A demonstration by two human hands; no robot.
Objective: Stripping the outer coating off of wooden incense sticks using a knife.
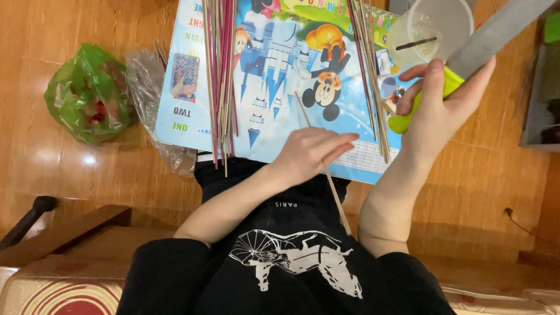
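Currently, I observe the left hand [312,153] pinching a thin bamboo stick [338,201], fingers closed on it, over the near edge of a colourful cartoon board [274,76]. Further right, the right hand [438,105] is wrapped fully around the yellow-green handle of a broad knife [496,32]. Stick bundles [220,70] lie on the board; a clear plastic cup [431,26] stands at far right.

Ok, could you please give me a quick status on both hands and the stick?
Left hand pinning stick on board. Right hand gripping knife, raised. Stick bundles flank the board.
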